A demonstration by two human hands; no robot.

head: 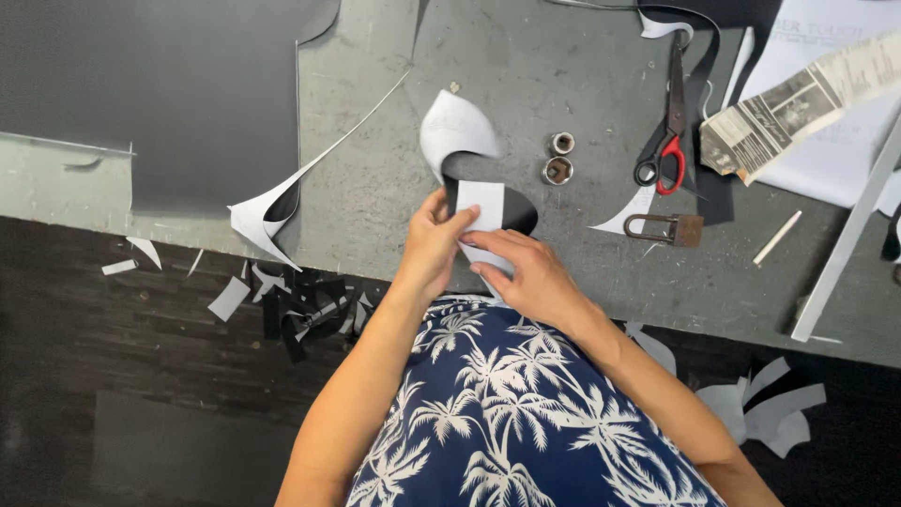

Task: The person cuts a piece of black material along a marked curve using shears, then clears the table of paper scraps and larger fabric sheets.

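Holding a small white piece (pixel 481 208) near the front edge of the grey table (pixel 375 188), both hands are seen close together in the middle of the view. The left hand (pixel 434 246) is curled, and the left side of the white piece is pinched between its thumb and fingers. The right hand (pixel 526 272) is partly closed, with its fingers laid flat over the lower part of the same piece. A black curved piece (pixel 521 214) is seen just behind the white one, touching it. A curled white strip (pixel 455 130) is standing up just beyond the hands. Two small metal rings (pixel 559 158) are set side by side to the right of that strip. Farther right, scissors with red and black handles (pixel 668 131) are laid on the table, and a rusty padlock (pixel 671 228) is lying near them. A folded newspaper (pixel 798 103) is seen at the far right. A big dark sheet (pixel 160 94) is spread at the far left. Scraps of white and black (pixel 291 305) are scattered on the dark floor at the near left.
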